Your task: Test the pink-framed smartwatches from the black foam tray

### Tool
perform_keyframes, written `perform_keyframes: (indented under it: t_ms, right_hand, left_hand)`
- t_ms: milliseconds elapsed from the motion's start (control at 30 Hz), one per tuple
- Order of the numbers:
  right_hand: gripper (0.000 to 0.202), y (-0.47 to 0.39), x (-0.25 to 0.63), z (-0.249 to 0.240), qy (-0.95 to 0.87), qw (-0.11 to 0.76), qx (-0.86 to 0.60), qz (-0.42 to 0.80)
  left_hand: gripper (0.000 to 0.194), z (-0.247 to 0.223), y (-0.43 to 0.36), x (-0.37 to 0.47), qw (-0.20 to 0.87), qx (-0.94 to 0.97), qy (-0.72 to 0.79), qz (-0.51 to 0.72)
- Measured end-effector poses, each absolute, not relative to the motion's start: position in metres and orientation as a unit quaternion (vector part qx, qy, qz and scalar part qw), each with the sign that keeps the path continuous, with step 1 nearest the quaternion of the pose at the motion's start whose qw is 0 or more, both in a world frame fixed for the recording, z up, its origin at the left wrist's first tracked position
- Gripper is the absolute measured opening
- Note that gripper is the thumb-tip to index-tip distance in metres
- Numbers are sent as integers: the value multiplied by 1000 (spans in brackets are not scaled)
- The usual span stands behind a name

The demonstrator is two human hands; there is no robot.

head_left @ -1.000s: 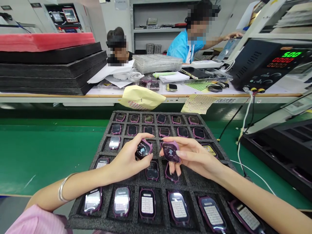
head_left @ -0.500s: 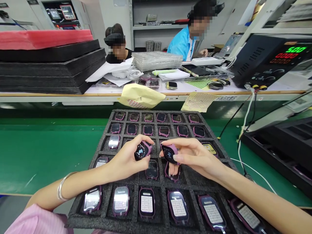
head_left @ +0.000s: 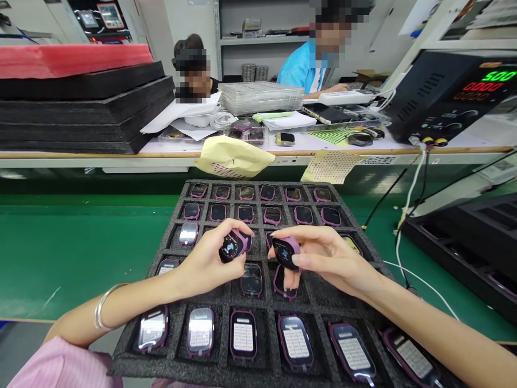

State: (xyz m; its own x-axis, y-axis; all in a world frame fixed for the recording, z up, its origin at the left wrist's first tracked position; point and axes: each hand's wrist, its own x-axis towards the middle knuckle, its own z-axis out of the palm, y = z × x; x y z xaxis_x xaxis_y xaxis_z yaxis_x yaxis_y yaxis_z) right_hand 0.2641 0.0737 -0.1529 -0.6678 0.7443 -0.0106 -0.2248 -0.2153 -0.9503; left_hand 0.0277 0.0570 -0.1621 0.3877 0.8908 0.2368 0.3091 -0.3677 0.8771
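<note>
Between the thumb and fingers of my left hand [head_left: 214, 257] is a strapless smartwatch [head_left: 230, 247] with a purple case, its dark screen showing a lit dial. My right hand [head_left: 329, 256] pinches a second purple smartwatch [head_left: 285, 253], tilted, also with a faint lit face. Both are held above a black foam tray [head_left: 161, 355] whose pockets hold several more purple watches. Below my hands lie a dark-screened watch [head_left: 251, 279] and another watch [head_left: 285, 280], partly covered by my right fingers. In the front row, a watch [head_left: 243, 335] shows a white grid of keys.
A power supply [head_left: 452, 97] with lit digits stands on the shelf at right, its cables hanging down. Black foam sheets [head_left: 81, 116] are stacked at left. Yellow papers [head_left: 234, 156] hang over the shelf edge. Two people sit beyond, one in a blue jacket [head_left: 297, 67].
My left hand has shifted slightly left with its watch. My right hand has moved a little right, turning its watch slightly. The person in blue has lowered an arm.
</note>
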Motion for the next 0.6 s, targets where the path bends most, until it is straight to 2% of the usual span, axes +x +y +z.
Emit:
perform_keyframes:
  t_ms: [500,600]
  right_hand:
    - [36,73,262,-148,-532,339,-276,725]
    - [37,71,263,-146,-542,340,-265,722]
  left_hand:
    - [27,-162,56,27,375,744,404,378]
    - [32,-162,54,26,358,749,394,394]
